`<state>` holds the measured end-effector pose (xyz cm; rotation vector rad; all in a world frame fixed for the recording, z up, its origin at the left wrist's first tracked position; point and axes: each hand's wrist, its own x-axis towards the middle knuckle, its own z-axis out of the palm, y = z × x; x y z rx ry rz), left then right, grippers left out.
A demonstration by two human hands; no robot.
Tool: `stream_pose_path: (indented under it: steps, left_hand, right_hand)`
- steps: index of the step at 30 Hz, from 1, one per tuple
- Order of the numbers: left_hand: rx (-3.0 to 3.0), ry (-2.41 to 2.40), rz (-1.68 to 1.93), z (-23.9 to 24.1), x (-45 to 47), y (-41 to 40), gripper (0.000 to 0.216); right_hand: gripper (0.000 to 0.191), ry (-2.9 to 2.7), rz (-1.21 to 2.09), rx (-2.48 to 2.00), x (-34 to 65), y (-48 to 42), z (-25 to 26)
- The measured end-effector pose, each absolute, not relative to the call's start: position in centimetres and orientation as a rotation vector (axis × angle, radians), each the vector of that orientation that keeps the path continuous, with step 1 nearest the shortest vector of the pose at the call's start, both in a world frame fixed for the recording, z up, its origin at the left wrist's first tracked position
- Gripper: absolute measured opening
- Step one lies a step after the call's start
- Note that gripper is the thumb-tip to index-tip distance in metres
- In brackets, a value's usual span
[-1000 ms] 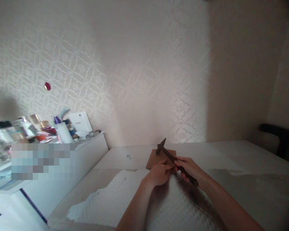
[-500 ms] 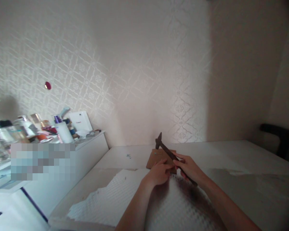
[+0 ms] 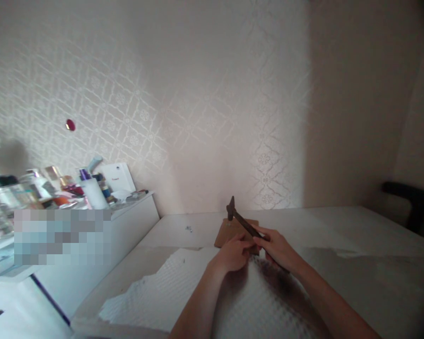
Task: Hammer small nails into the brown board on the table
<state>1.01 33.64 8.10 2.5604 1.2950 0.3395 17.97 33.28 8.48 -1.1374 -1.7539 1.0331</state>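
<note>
In the head view, my right hand [image 3: 277,247] is closed around the handle of a dark hammer [image 3: 247,226], whose head points up and left. Beneath the hammer head lies a small brown board [image 3: 223,238], apparently wooden. A tiny light spot shows on it near the head, too small to name. My left hand [image 3: 235,254] rests at the board's near edge, fingers pressed together over it, thumb side partly hidden. A few small metal pieces [image 3: 188,229], perhaps screws, lie to the left on the white table.
A white textured sheet [image 3: 155,292] covers part of the white table [image 3: 325,226] in front. On the left, a white cabinet [image 3: 127,235] bears several bottles [image 3: 95,193] and a white box [image 3: 119,177]. A dark chair part [image 3: 410,193] stands at the right; patterned wall behind.
The hammer head has shifted slightly left and down, closer to the board. My left hand and the board look unmoved.
</note>
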Motion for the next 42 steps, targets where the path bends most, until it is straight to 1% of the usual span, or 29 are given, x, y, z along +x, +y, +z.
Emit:
stream_pose_path:
  steps: [3,13,17,24,42]
  left_hand:
    - [2.553,1.324,0.32,8.27,1.03,33.49,0.039]
    - [2.548,1.332,0.331,8.12,1.0,33.57,0.04]
    - [2.582,1.3,0.365,7.74,0.89,33.8,0.041]
    - [2.572,1.308,0.36,7.83,0.98,33.8,0.039]
    - [2.574,1.328,0.332,8.04,0.99,33.64,0.04]
  right_hand:
    - [0.051,-1.763,1.076,-1.118,17.96,33.36,8.29]
    - [0.056,-1.738,1.153,-1.131,17.98,33.75,7.67]
    - [0.057,-1.71,1.136,-1.099,18.0,33.69,7.67]
    - [0.055,-1.698,1.208,-1.089,17.87,33.58,7.85]
    - [0.05,-1.601,1.264,-1.14,17.77,33.18,8.48]
